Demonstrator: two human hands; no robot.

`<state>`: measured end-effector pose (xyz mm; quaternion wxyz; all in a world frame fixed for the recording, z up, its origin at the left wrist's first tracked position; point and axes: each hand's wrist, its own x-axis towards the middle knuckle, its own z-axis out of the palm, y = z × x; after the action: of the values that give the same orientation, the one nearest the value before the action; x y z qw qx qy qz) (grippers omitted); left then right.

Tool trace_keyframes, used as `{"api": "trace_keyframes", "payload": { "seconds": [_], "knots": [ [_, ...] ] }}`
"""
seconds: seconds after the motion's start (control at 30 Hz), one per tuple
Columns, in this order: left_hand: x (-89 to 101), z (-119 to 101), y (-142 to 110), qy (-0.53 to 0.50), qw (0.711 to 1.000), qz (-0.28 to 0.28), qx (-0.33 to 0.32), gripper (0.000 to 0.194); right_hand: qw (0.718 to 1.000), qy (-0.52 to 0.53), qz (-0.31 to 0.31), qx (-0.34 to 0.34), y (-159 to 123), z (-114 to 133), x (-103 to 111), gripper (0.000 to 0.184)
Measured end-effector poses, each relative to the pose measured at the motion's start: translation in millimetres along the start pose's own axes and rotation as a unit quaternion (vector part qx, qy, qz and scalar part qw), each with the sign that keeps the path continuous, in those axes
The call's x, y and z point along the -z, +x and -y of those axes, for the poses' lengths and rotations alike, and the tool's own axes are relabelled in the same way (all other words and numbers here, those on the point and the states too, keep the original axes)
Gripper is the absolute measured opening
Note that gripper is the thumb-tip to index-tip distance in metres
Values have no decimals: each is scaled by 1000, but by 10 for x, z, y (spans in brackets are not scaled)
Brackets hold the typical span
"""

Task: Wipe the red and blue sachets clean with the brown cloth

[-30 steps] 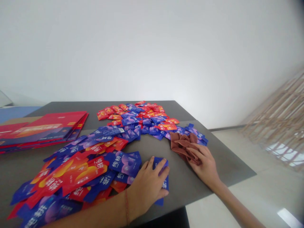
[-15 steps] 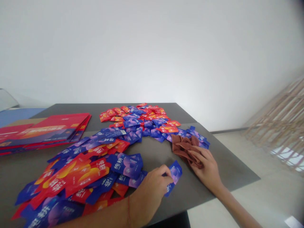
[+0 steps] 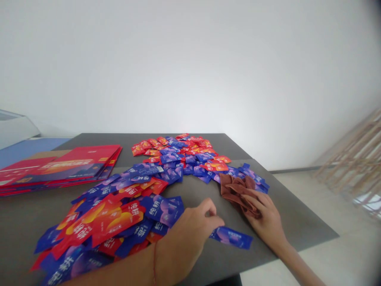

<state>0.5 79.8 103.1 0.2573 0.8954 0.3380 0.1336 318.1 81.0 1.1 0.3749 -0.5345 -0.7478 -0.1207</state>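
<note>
My left hand [image 3: 195, 232] is closed, with its thumb and fingers pinching one end of a small blue sachet [image 3: 235, 237]. The sachet extends to the right of my fingertips, low over the tabletop's front part. My right hand [image 3: 266, 214] grips a bunched brown cloth [image 3: 238, 191] resting on the table. Just beyond the cloth lie several blue sachets [image 3: 253, 174]. A heap of red and blue sachets [image 3: 117, 218] spreads to the left of my left hand, partly covered by my forearm.
The dark grey table [image 3: 300, 222] stands against a white wall [image 3: 190, 67]. More red and blue sachets [image 3: 181, 151] lie toward its far side. Flat red and blue cardboard packaging [image 3: 74, 165] is stacked at the left. A bamboo-like rack [image 3: 354, 155] stands beyond the right edge.
The blue sachet in my left hand has turned from slanting upright to lying lengthwise toward the right. My right hand still grips the cloth. The view has shifted slightly left.
</note>
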Motion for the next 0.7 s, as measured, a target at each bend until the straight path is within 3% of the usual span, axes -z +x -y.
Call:
{"api": "trace_keyframes", "payload": {
  "seconds": [0.2,0.33,0.47,0.57,0.7],
  "knots": [
    [490,295,-21,67,996,-50,20,25,1000,0,0,2,-22,-40,-19,32],
    [998,466,-95,133,987,-56,73,23,1000,-7,6,4,-40,-76,-37,34],
    [1500,724,-194,156,981,-80,84,32,1000,-9,14,9,-48,-97,-43,35],
    [1761,1037,-280,200,961,-112,156,41,1000,-11,18,11,-53,-105,-44,36],
    [1963,1507,-388,222,931,-85,278,37,1000,-17,20,8,-59,-116,-52,36]
  ]
}}
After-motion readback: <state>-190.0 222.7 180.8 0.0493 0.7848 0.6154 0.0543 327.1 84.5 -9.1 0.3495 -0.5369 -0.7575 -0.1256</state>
